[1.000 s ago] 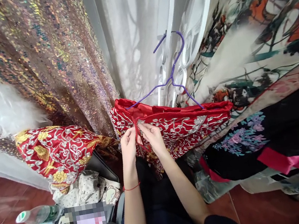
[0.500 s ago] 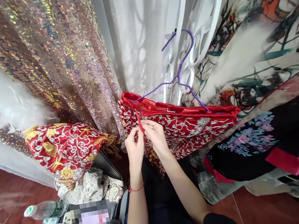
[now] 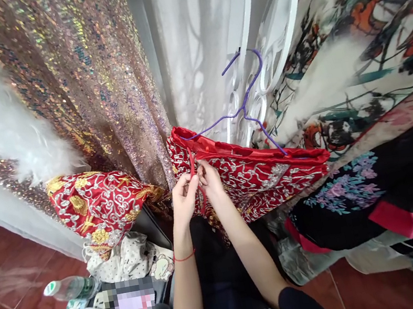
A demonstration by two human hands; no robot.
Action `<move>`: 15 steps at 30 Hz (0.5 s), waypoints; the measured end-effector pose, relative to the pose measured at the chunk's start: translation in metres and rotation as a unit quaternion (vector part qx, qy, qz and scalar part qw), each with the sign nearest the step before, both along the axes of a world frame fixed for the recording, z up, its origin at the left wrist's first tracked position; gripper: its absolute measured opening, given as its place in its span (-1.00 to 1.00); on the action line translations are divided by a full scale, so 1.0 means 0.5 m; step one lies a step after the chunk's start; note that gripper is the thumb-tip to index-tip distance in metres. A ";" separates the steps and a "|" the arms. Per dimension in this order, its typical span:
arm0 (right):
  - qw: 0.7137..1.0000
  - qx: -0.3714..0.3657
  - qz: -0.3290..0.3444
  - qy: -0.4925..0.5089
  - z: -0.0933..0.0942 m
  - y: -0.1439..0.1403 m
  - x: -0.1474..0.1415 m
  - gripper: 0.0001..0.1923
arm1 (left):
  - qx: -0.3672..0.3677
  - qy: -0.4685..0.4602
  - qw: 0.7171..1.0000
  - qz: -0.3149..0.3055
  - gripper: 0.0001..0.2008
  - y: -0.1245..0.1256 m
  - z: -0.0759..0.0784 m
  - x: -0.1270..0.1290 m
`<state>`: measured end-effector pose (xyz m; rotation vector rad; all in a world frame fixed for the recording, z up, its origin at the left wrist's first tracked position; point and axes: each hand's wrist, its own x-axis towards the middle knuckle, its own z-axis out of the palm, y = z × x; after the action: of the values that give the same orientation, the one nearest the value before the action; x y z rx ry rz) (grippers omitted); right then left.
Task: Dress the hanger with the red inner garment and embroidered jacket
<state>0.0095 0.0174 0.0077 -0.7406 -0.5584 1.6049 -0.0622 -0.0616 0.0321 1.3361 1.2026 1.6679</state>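
A red garment [image 3: 258, 177] with silver and gold embroidery hangs from a purple wire hanger [image 3: 247, 102], its satin-lined top edge slanting down to the right. A thin red ribbon [image 3: 192, 162] runs down from that edge at the left. My left hand [image 3: 183, 198] pinches the ribbon between thumb and fingers. Just beside it, my right hand [image 3: 209, 178] has its fingertips closed at the ribbon, in front of the embroidered cloth. A loose length of ribbon dangles below the fingers.
Sequinned fabric [image 3: 93, 78] and white feather trim [image 3: 3, 115] hang at left; a second red embroidered piece [image 3: 99, 205] sits below. A black stool with a plastic bottle [image 3: 72, 288] and cables stands lower left. A black floral garment [image 3: 356, 186] hangs at right.
My hands have drawn slightly apart at the fingertips, the right fingers curling in more. More of the ribbon now shows hanging below them. The view has shifted slightly.
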 end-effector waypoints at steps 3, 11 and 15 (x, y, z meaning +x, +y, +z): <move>1.000 0.003 -0.010 0.004 0.005 0.011 -0.011 -0.59 | 0.045 -0.007 0.999 0.020 -0.64 0.000 0.043 -0.006; 0.999 0.039 0.001 -0.019 0.036 -0.026 -0.003 -0.69 | 0.082 -0.021 0.996 0.024 -0.63 0.024 0.102 -0.011; 0.996 0.071 0.022 -0.057 0.044 -0.071 0.015 -0.70 | 0.029 -0.007 0.997 0.069 -0.58 0.051 0.035 -0.035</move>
<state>0.0169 -0.0183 0.0297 -0.7190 -0.7686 1.5530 -0.0798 -0.0363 0.0498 1.2982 1.2727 1.8183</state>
